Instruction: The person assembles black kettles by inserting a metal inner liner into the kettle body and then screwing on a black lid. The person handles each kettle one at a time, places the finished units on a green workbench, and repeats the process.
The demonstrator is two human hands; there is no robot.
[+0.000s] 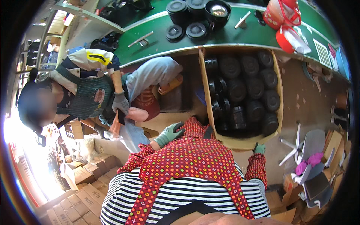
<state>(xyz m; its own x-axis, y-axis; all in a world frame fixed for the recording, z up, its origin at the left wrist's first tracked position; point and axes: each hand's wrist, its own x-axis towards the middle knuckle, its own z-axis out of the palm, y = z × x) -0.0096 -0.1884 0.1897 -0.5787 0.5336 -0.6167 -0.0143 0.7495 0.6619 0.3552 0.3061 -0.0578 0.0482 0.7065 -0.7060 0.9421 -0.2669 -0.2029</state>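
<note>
My left hand (169,135), in a grey-green glove with dark fingertips, rests on the red patterned apron (187,161) over my lap. Its fingers are stretched out and it holds nothing that I can see. My right hand (259,148), gloved alike, is low beside the near right corner of a large cardboard box (245,144); its fingers are mostly hidden. Inside the box stand rows of black round lidded containers (237,90), with a few at the left lying tilted on their sides.
Left of me sits a co-worker in grey gloves (120,103), handling something orange and clear. Beyond is a green workbench (157,43) with black lidded pots (196,30) and red containers (287,39). Cartons (80,202) lie lower left; a grey chair (314,144) stands right.
</note>
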